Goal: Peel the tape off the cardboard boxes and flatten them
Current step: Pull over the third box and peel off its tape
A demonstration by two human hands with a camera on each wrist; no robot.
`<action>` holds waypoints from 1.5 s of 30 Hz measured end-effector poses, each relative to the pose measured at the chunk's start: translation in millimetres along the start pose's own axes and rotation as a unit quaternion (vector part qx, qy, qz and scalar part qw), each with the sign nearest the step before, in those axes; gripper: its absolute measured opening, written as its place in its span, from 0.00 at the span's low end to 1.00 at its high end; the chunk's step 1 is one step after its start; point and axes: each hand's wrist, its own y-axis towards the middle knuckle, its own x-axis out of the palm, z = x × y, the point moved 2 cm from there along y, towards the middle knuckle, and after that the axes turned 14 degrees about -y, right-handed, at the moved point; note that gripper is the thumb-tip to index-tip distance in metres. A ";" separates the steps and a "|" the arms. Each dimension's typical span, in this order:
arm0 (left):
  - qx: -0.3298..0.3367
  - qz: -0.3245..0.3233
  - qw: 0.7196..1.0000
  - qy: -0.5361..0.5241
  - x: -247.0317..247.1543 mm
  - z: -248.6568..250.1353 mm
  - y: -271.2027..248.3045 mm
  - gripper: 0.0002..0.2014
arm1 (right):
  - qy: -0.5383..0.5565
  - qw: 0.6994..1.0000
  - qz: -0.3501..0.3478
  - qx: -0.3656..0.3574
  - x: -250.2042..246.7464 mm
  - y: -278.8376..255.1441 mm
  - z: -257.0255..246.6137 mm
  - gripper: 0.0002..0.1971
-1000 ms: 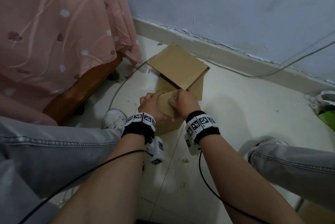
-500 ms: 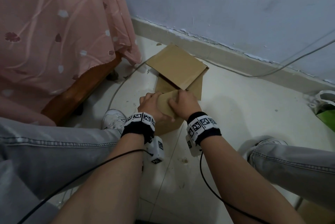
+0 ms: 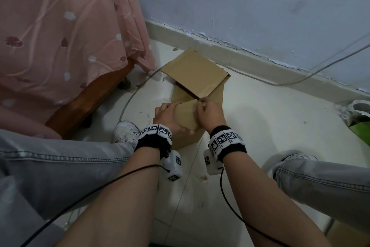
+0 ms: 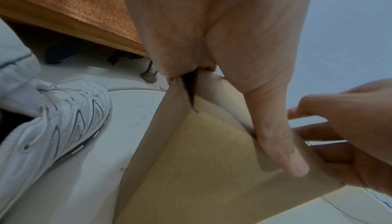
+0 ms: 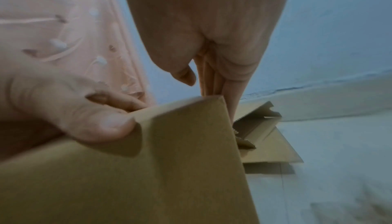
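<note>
Both hands [image 3: 169, 115] [image 3: 210, 113] grip cardboard box [image 3: 185, 128] flap.

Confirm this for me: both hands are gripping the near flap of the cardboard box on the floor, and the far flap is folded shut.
One detail is wrong. The left hand and right hand do grip the near flap of the cardboard box on the floor, but the far flap is not folded shut: the head view shows it standing open.
</note>
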 end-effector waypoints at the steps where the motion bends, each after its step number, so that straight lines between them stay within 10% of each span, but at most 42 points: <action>1: -0.001 0.001 1.000 0.002 0.9 0.7 0.0 0.56 | 0.005 1.000 0.009 -0.007 -0.6 -0.9 1.4 0.19; 11: -0.005 0.001 1.000 -0.004 2.0 2.9 0.5 0.56 | -0.067 0.997 0.049 -0.005 10.5 -4.7 -11.2 0.05; 19: -0.004 0.000 1.000 -0.010 1.7 4.2 -1.0 0.54 | -0.181 0.983 0.014 -0.023 15.0 -3.4 -12.0 0.20; 25: 0.001 0.011 0.999 -0.033 2.0 1.7 -3.0 0.55 | 0.109 0.982 -0.004 0.155 11.3 17.0 33.5 0.04; 31: 0.010 0.027 0.998 -0.057 -5.3 0.4 -5.5 0.53 | 0.501 0.842 -0.020 0.197 6.7 9.0 32.5 0.12; 35: 0.005 0.029 0.999 0.045 -17.0 2.1 -4.7 0.57 | 0.555 0.815 -0.032 0.163 -10.4 12.0 23.6 0.07; 45: 0.090 0.027 0.994 -0.050 -9.0 10.7 -10.1 0.60 | 0.473 0.871 -0.080 0.105 -31.5 16.9 2.7 0.08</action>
